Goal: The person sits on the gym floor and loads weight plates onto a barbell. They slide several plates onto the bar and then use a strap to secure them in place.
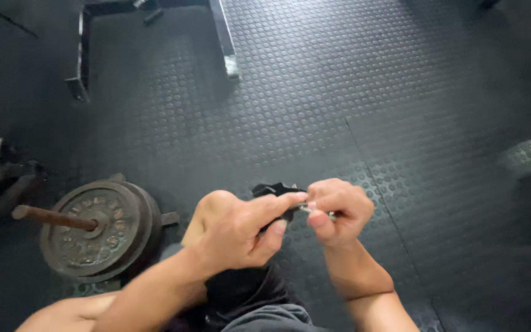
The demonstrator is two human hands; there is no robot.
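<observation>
Both hands meet in the middle of the head view over a small black clip-like object (pixel 273 189) with a thin metal part (pixel 319 213). My left hand (pixel 236 230) wraps its fingers around the black piece from the left. My right hand (pixel 338 211) pinches the metal end from the right. Most of the object is hidden between the fingers, so its exact kind is unclear. To the left, a round iron weight plate (pixel 96 229) sits on a rusty bar (pixel 53 217) that sticks out toward the left.
The floor is dark rubber matting with raised dots (pixel 339 80) and a seam running diagonally. A metal frame base (pixel 225 43) stands at the top. Dark gear (pixel 4 181) lies at the left edge. My knee and dark shorts (pixel 259 313) fill the bottom.
</observation>
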